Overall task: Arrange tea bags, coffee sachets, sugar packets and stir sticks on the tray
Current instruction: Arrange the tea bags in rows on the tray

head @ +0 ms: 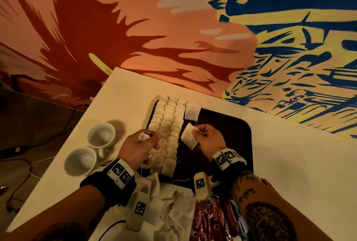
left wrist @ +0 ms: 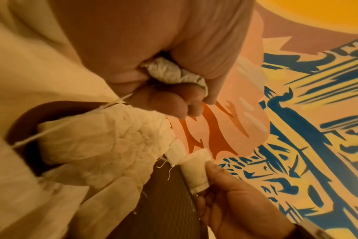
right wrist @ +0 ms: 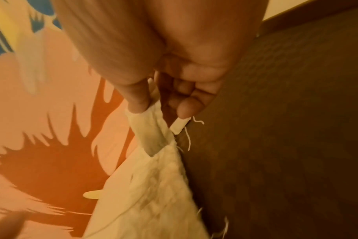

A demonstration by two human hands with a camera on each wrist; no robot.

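Head view: dark brown rectangular tray (head: 231, 134) on cream table; three rows of white paper tea bags (head: 168, 124) fill its left side. Left hand (head: 139, 148) fisted round a crumpled tea bag (head: 144, 136). Right hand (head: 209, 140) pinches a flat white tea bag (head: 189, 138) above the tray.

Left wrist: fist clenches the crumpled bag (left wrist: 174, 72).

Right wrist: thumb and fingers (right wrist: 137, 97) pinch the flat bag (right wrist: 151, 135).

Café: mural wall (head: 173, 28), cups (head: 101, 134), tray (head: 231, 128)
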